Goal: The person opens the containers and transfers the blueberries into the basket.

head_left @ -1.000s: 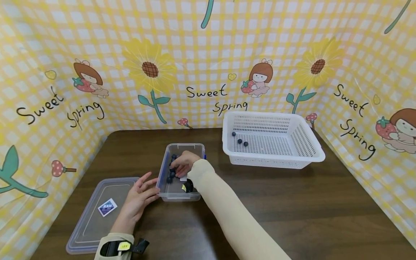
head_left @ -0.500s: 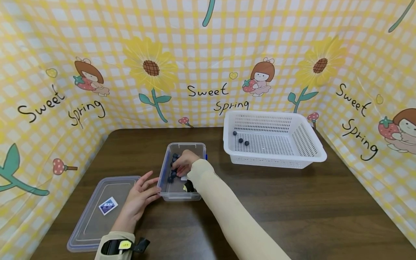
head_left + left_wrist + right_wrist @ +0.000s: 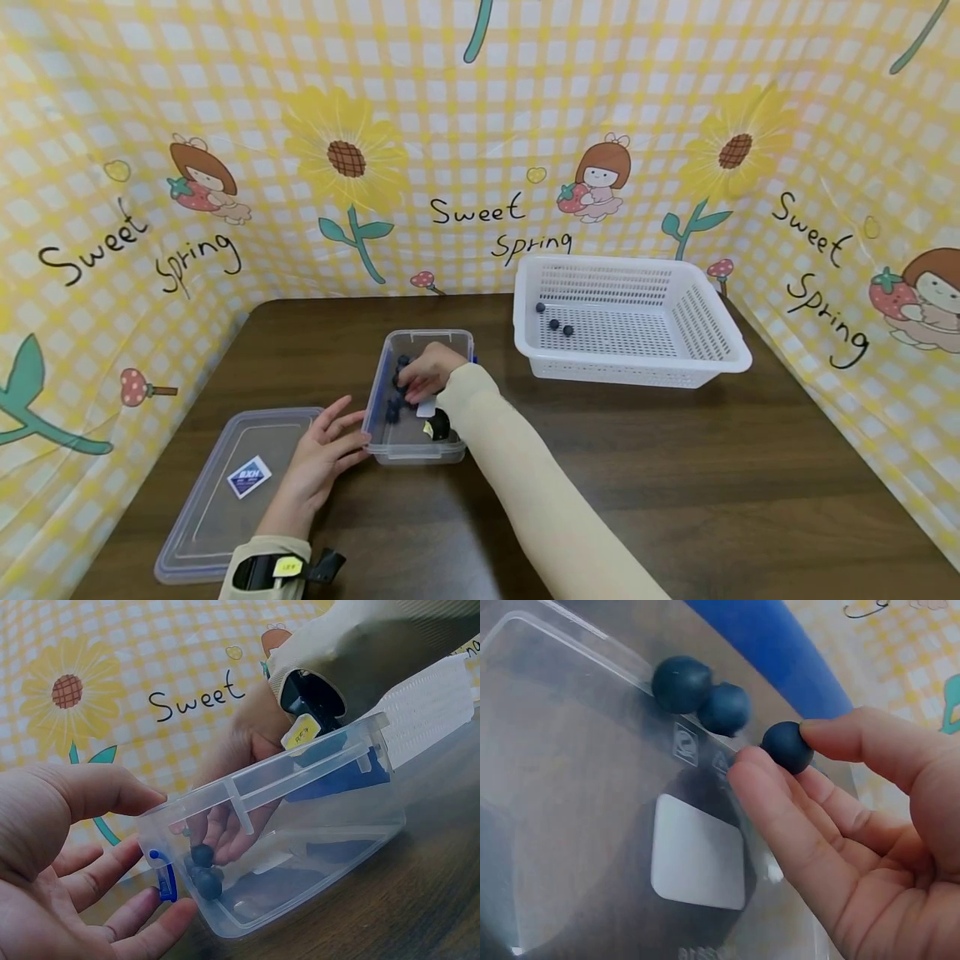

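1. the right hand [image 3: 855, 877] pinched a blueberry [image 3: 787, 747] between thumb and fingers, inside the clear container [image 3: 417, 451].
2. two loose berries [image 3: 682, 685] lay just beside those fingers — a white pad [image 3: 697, 855] near them too.
3. the left hand [image 3: 318, 458], fingers spread apart, touched the container's outside; the lid [image 3: 202, 533] lay left of those fingers on the tabletop [image 3: 675, 475].
4. beyond the right fingers, rightward — a white basket [image 3: 633, 367] with three berries [image 3: 567, 331].

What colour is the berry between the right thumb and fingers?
The berry is dark blue; the right wrist view shows it best.
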`<state>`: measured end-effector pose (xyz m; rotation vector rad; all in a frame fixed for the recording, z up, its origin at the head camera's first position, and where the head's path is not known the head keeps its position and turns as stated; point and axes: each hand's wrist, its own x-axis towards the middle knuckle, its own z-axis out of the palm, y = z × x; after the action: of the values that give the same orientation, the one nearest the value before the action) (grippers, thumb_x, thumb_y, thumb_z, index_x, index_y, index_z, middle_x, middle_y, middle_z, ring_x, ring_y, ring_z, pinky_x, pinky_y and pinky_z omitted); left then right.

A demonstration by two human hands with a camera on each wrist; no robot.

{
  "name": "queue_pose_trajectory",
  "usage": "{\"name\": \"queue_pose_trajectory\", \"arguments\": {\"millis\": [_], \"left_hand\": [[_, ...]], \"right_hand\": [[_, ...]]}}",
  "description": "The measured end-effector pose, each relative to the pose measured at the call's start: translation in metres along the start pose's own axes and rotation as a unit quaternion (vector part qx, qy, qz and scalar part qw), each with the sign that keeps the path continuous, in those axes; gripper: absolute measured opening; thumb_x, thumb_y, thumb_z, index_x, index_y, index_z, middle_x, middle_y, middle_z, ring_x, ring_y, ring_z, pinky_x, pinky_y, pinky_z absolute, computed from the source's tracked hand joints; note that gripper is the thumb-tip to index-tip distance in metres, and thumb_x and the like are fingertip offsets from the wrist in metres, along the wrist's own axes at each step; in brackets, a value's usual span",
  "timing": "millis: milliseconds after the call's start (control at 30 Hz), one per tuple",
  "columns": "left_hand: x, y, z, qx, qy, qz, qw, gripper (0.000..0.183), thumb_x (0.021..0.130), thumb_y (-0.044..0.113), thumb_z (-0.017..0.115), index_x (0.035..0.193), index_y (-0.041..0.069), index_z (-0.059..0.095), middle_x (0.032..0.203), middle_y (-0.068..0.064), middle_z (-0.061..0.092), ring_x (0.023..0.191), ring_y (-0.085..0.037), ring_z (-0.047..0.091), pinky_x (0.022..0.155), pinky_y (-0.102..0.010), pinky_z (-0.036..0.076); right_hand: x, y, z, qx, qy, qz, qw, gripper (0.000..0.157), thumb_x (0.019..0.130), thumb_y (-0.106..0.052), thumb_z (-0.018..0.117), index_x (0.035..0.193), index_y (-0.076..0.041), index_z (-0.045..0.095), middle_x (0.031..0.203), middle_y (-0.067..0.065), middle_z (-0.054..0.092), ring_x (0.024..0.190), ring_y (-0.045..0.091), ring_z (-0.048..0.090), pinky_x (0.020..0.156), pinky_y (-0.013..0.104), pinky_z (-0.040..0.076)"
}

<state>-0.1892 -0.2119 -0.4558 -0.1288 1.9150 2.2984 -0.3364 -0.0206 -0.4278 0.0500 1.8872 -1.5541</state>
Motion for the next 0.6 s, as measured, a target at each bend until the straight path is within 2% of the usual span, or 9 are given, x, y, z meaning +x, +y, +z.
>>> {"name": "queue_pose_trajectory", "arguments": {"millis": [133, 333, 533, 600], "left_hand": [[-0.001, 0.001, 0.000, 0.001, 0.003, -0.004, 1.0000, 0.075, 0.094, -0.007, 0.058, 0.156, 0.005, 0.019, 0.105, 0.015, 0.064, 0.090, -0.008, 0.064, 0.079, -0.028, 0.057], [-0.002, 0.002, 0.000, 0.003, 0.003, -0.005, 1.0000, 0.077, 0.093, -0.008, 0.059, 0.156, 0.004, 0.017, 0.105, 0.016, 0.064, 0.090, -0.008, 0.064, 0.079, -0.027, 0.057], [-0.002, 0.001, 0.001, 0.000, -0.001, -0.002, 1.0000, 0.075, 0.094, -0.007, 0.060, 0.155, 0.005, 0.020, 0.109, 0.014, 0.063, 0.091, -0.009, 0.064, 0.079, -0.027, 0.057], [-0.002, 0.001, 0.000, 0.000, -0.002, -0.005, 1.0000, 0.072, 0.094, -0.006, 0.060, 0.154, 0.007, 0.023, 0.111, 0.014, 0.061, 0.092, -0.009, 0.064, 0.080, -0.027, 0.057]], "right_hand": [[-0.005, -0.005, -0.006, 0.018, -0.010, 0.005, 1.000, 0.005, 0.085, 0.006, 0.068, 0.087, 0.010, 0.065, 0.075, 0.021, 0.067, 0.057, 0.024, 0.067, 0.068, 0.035, 0.061], [-0.011, -0.018, -0.017, 0.041, -0.021, -0.011, 0.999, 0.006, 0.088, 0.006, 0.064, 0.092, 0.011, 0.065, 0.082, 0.021, 0.067, 0.062, 0.024, 0.067, 0.065, 0.033, 0.060], [-0.018, -0.031, -0.031, 0.019, -0.013, -0.033, 0.999, 0.017, 0.087, 0.006, 0.065, 0.100, 0.016, 0.067, 0.099, 0.028, 0.069, 0.063, 0.024, 0.068, 0.069, 0.035, 0.061], [-0.021, -0.035, -0.035, 0.003, -0.013, -0.039, 0.999, 0.019, 0.087, 0.005, 0.065, 0.102, 0.017, 0.067, 0.100, 0.029, 0.069, 0.063, 0.024, 0.068, 0.071, 0.035, 0.060]]}}
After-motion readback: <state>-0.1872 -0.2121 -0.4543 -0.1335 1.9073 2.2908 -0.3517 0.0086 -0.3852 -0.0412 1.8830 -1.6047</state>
